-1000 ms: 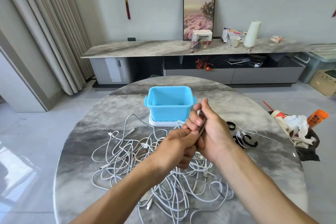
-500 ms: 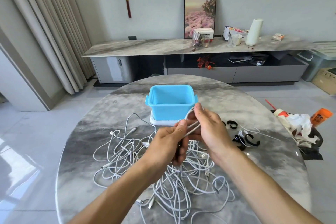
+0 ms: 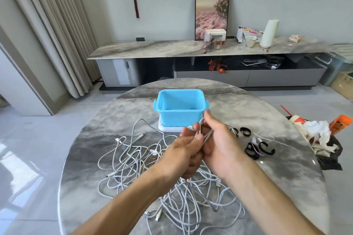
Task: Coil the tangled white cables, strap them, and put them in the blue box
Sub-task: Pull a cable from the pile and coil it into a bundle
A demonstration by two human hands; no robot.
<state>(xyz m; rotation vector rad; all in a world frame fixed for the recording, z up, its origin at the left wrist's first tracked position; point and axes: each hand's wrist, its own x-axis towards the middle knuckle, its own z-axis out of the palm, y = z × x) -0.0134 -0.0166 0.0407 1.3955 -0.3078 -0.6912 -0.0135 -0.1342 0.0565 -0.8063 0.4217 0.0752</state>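
Held cable: a few folded white loops [image 3: 203, 133], long axis tilted up and away, raised above the worktop [image 3: 91, 158].
Left hand [image 3: 183, 155]: pinches the loops low.
Right hand [image 3: 219, 143]: curled round them, nearer the blue box [image 3: 180, 109].
Box bearing: straight ahead, just beyond both hands.
Tangled pile [image 3: 152, 173]: white, loose, below the wrists.
Straps [image 3: 256, 148]: black, right of the hands.

One head-worn view, looking forward and down

The wide-angle camera sits above the round marble table [image 3: 91, 150], close to both hands at frame centre. It faces the far wall, with the sideboard [image 3: 172, 48] across the upper frame; edges bend visibly
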